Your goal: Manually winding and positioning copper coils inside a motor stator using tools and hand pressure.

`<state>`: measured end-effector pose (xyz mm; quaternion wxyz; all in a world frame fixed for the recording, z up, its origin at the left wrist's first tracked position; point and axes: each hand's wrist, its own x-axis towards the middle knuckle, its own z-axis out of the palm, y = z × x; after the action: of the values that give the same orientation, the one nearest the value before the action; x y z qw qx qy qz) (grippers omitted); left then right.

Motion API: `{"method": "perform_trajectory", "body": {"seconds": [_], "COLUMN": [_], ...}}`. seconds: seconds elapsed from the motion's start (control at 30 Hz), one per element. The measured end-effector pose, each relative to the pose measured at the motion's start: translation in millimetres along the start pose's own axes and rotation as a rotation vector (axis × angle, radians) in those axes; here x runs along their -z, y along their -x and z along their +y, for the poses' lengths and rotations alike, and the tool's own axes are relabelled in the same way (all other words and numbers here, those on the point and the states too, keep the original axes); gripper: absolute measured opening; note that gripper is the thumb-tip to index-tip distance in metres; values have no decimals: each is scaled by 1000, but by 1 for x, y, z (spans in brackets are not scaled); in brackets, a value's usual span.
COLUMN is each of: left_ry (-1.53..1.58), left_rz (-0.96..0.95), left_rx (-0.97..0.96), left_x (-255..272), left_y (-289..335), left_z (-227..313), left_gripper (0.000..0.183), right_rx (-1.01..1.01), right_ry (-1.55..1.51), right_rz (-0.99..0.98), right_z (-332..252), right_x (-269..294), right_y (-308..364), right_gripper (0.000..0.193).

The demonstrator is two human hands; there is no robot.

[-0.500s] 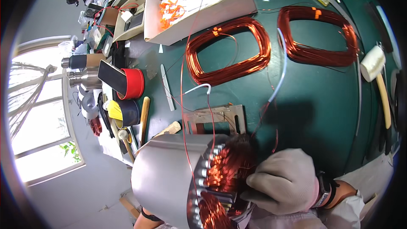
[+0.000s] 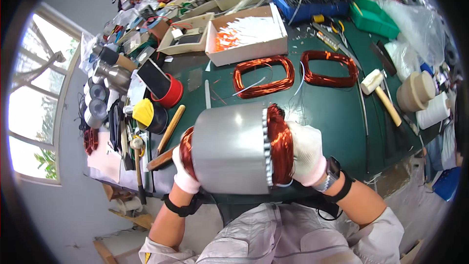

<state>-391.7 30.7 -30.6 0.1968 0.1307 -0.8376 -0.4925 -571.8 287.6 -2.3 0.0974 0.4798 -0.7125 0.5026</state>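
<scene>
Swung broadside since the earlier frame, the metal cylinder (image 2: pixel 230 151) now shows me its flank; the left hand (image 2: pixel 185 178), out of sight then, has appeared at its left end, and my view takes in more of the bench.

I have both gloved hands clamped on it, the left hand at one end and the right hand (image 2: pixel 309 151) at the other, although their fingertips are tucked behind where I can't see them. Between them the cylinder lies level, over the near edge of the green table (image 2: pixel 337 127); whether it touches the surface I can't tell.

By my reading, a good deal is done: copper wire stands out at the left end (image 2: pixel 187 149) and in a thick bundle at the right end (image 2: pixel 281 151). From this side I can't see inside, so I can't say how many gaps are left.

Its shell looks smooth, grey and dully shiny. White tabs (image 2: pixel 267 146) line the right rim, and the copper beyond them flares out, reddish and dense, darker at the top.

Past the cylinder, two loops, the left coil (image 2: pixel 266 90) and the right coil (image 2: pixel 330 81), lie apart from it, so I judge them not yet fitted. Beyond stands a box (image 2: pixel 249 55) of white strips, with a mallet (image 2: pixel 373 82) off to the right.
</scene>
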Motion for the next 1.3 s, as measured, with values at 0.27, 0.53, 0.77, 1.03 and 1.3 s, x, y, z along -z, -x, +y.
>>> {"method": "perform_trajectory", "body": {"seconds": [0.27,0.53,0.77,1.03,1.3], "left_ry": [-304,-379,-593,-238,-380], "left_rz": [12,-99,-96,-62,-84], "left_rx": [-170,-207,-233,-433,-228], "left_x": [-6,0,4,3,-7], "left_y": [-21,-40,-27,-29,-37], "left_z": [58,64,57,50,52], "left_gripper": [37,19,24,32,25], "right_rx": [-147,-217,53,-175,-366], "right_ry": [-82,22,445,13,-374], "right_rz": [16,-130,-366,-467,-342], "right_z": [-27,0,-6,20,22], "right_x": [4,14,25,29,17], "right_y": [-7,-10,-7,-3,-2], "right_gripper": [24,14,9,21,40]}}
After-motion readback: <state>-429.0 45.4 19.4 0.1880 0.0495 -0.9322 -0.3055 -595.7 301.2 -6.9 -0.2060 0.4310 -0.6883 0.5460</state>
